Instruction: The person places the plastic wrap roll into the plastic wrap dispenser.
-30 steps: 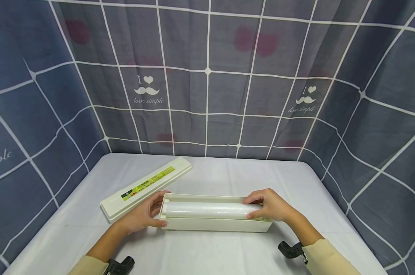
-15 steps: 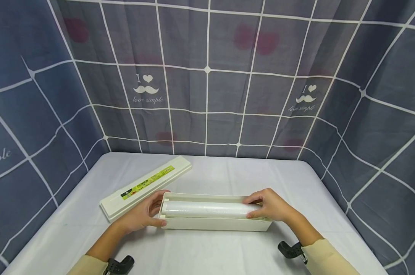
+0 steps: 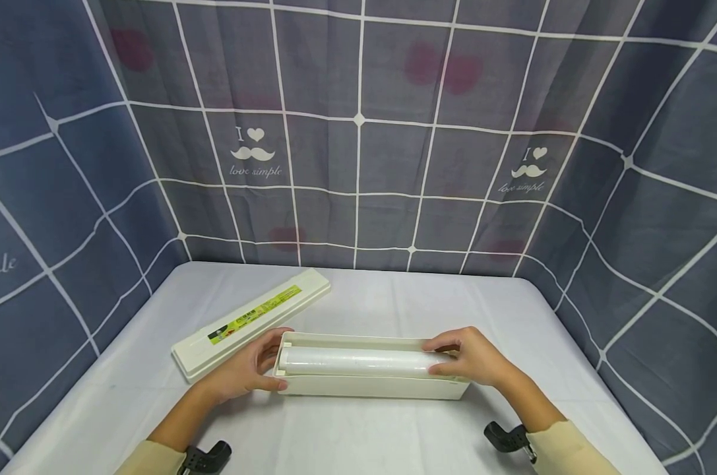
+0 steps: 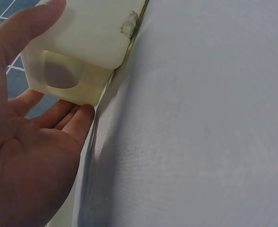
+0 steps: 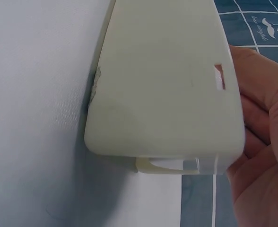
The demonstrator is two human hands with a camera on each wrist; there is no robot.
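Note:
A long cream plastic box lies crosswise on the table, its top uncovered. Inside it rests a roll of cling film. My left hand grips the box's left end, thumb on the front wall and fingers round the back. In the left wrist view, the box end shows a rounded opening beside my fingertips. My right hand pinches the roll's right end between thumb and fingers, inside the box. The right wrist view shows the box's front wall with a small slot, partly hiding that hand's fingers.
A cream lid with a green and yellow label lies at a slant behind my left hand. White cloth covers the table. Blue-grey checked curtains enclose it at the back and both sides.
My right hand and wrist have shifted slightly to the right, still at the roll's end. My left hand, the box and the lid stay in place.

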